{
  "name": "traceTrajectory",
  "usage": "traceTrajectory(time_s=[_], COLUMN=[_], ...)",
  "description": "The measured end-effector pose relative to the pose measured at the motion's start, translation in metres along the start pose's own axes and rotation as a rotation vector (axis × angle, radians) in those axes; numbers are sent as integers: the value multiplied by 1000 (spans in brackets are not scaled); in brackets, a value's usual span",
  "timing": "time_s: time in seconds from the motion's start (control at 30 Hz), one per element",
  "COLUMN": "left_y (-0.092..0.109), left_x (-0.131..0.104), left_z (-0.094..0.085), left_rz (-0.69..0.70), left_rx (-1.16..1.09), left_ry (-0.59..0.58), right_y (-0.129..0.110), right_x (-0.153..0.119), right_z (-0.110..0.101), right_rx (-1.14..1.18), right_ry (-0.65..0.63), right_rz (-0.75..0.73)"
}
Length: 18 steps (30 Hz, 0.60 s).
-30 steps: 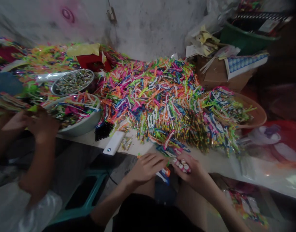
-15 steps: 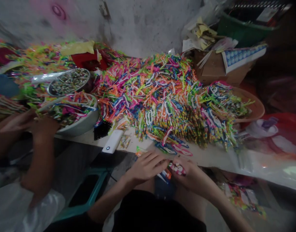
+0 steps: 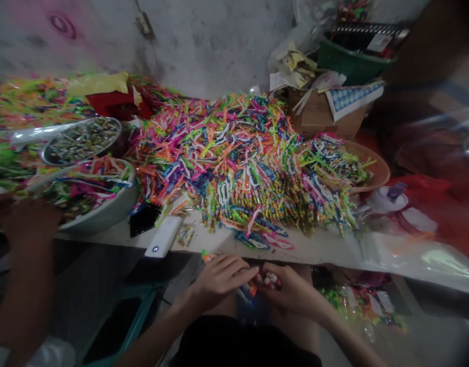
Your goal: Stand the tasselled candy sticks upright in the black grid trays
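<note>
Bright strips [image 3: 251, 289] are being gripped beneath the bent left hand [image 3: 224, 276], a green tip [image 3: 204, 253] showing beyond the knuckles. A cluster of white-ended pieces [image 3: 272, 280] is being clasped in the curled right hand [image 3: 290, 289], close beside the left; whether strips and pieces are touching cannot quite be told in the blur. The 2 hands are being held just in front of the worktop [image 3: 328, 251], where a colourful heap [image 3: 219, 137] is being flanked by a pale tub [image 3: 114, 210] and an orange bowl [image 3: 379, 168].
</note>
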State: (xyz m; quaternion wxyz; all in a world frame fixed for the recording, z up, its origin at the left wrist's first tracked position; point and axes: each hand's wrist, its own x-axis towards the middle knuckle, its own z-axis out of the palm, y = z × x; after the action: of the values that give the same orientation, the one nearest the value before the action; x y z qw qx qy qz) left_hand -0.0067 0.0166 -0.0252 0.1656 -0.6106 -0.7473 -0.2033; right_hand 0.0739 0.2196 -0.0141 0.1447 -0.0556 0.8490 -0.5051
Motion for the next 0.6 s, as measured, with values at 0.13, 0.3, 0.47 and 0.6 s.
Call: traceTrajectory(time_s=[0.13, 0.3, 0.47, 0.6], left_y=[-2, 1, -12, -16], left_x=[0, 2, -14, -22], left_z=[5, 13, 17, 27], left_rz=[-26, -93, -182, -657], left_rx=[1, -34, -241, -447], left_ry=[-5, -14, 155, 250], right_y=[6, 16, 31, 54], right_x=[-2, 1, -4, 1], right_z=[3, -2, -43, -102], right_rx=[13, -122, -217, -227], right_ry=[69, 135, 171, 357], right_rz=[31, 31, 68, 103])
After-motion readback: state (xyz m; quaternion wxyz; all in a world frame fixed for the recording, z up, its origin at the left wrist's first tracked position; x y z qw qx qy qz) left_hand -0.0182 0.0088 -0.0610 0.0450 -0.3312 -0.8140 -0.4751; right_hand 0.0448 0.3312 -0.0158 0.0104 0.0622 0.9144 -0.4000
